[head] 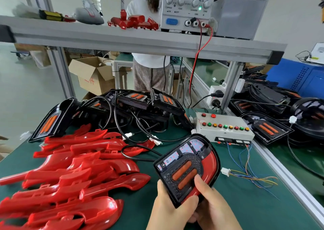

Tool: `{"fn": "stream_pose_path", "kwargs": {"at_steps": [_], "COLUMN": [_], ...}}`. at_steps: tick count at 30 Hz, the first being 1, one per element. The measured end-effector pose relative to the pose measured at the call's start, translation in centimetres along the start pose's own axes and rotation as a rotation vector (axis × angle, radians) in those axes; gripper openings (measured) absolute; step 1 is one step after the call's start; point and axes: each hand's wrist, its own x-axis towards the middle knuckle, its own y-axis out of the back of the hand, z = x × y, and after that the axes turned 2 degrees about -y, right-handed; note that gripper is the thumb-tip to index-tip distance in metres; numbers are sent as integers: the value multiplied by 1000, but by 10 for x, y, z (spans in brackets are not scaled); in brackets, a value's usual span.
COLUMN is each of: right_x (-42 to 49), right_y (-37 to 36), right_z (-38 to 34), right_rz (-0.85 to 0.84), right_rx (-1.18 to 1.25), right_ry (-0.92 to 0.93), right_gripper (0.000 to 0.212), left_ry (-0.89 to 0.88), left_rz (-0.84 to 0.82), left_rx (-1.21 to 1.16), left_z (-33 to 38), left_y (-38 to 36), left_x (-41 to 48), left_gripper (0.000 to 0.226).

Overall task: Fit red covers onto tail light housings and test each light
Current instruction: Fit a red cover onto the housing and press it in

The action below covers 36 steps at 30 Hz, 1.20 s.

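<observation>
Left hand [166, 201], right hand [215, 210] around near end of housing [185, 161]

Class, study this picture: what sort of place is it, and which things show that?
Probably a factory assembly and test bench for tail lights: a pile of red covers, a heap of black housings, and a power supply above a button test box.

Bright red covers [70, 177] over a dark green mat [263, 212]; black light housing [168, 175] shows two orange bars [182, 172] in dotted mesh; white box [226, 133] carries red, green, yellow buttons [225, 126].
</observation>
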Motion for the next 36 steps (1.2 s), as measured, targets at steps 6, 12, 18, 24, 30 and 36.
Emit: {"fn": "stream_pose_path", "kwargs": {"at_steps": [6, 12, 18, 24, 30, 36], "right_x": [15, 20, 24, 27, 26, 15], "right_y": [6, 31, 40, 35, 32, 21], "right_z": [-12, -54, -49, -41, -43, -37], "right_rz": [74, 201, 207, 281, 319, 408], "right_rx": [44, -108, -192, -161, -191, -368], "right_ry": [-25, 85, 119, 227, 360, 575], "right_gripper": [60, 62, 51, 52, 57, 68], "left_ry": [41, 99, 115, 385, 216, 126], "left_rz": [-35, -138, -46, 207, 371, 411], "left_rx": [-155, -139, -124, -184, -174, 100], "left_z": [9, 19, 19, 32, 41, 22], "left_y": [5, 9, 4, -4, -10, -6], "left_x": [2, 1, -2, 3, 17, 29], "left_gripper": [79, 61, 75, 78, 36, 27]}}
